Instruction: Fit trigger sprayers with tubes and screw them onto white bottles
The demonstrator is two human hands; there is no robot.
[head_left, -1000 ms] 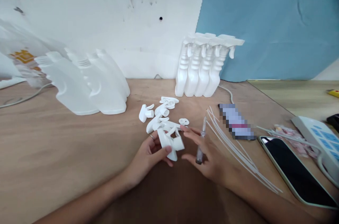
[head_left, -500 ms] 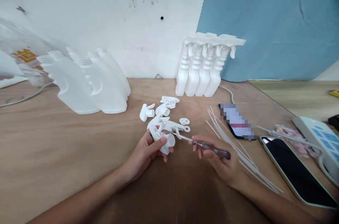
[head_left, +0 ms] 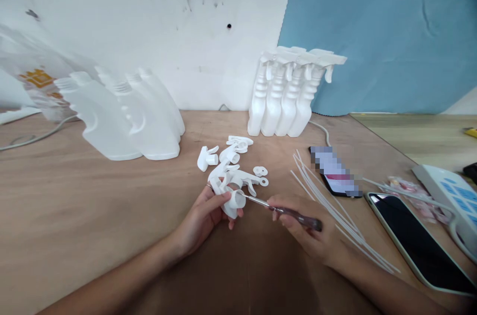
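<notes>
A white trigger spray head (head_left: pixel 228 205) is gripped in my left hand (head_left: pixel 203 214), its round collar facing right. My right hand (head_left: pixel 303 223) is closed around the dark handle of a screwdriver (head_left: pixel 296 215). The metal shaft points left, and its tip is at the mouth of the collar; whether it touches inside I cannot tell. Just beyond lie more white spray heads, among them one with its trigger to the right (head_left: pixel 206 158) and another close behind my left hand (head_left: pixel 246 178). Several small white washers (head_left: pixel 260 171) rest to their right.
Empty white bottles (head_left: pixel 156 131) stand at the left, and several bottles with spray heads (head_left: pixel 281 111) by the wall. Thin white tubes (head_left: pixel 335 215), a lit phone (head_left: pixel 335 171), a dark phone (head_left: pixel 413 240) and a white power strip (head_left: pixel 447 191) lie on the right.
The screwdriver's tip has moved from above the spray head down to its collar mouth. The held spray head has barely shifted.
</notes>
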